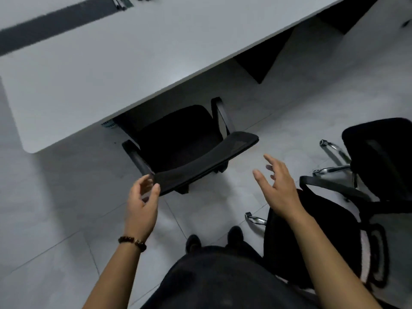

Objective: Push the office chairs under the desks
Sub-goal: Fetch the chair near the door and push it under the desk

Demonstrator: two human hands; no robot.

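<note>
The chair [178, 139] sits half under the desk [111, 63]. The left hand [141, 204] curls loosely at its back corner, grip unclear. The right hand [278, 186] has its fingers spread and touches nothing. A one-sided push could swing an armrest [220, 114] into the desk.

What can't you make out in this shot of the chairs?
Head view:
- Front of desk chair: hidden under desk.
- Blurred items at its far edge: cut off at top.
- Part of far right chair: past right edge.
- Whether left hand grips backrest: blurred.
</note>
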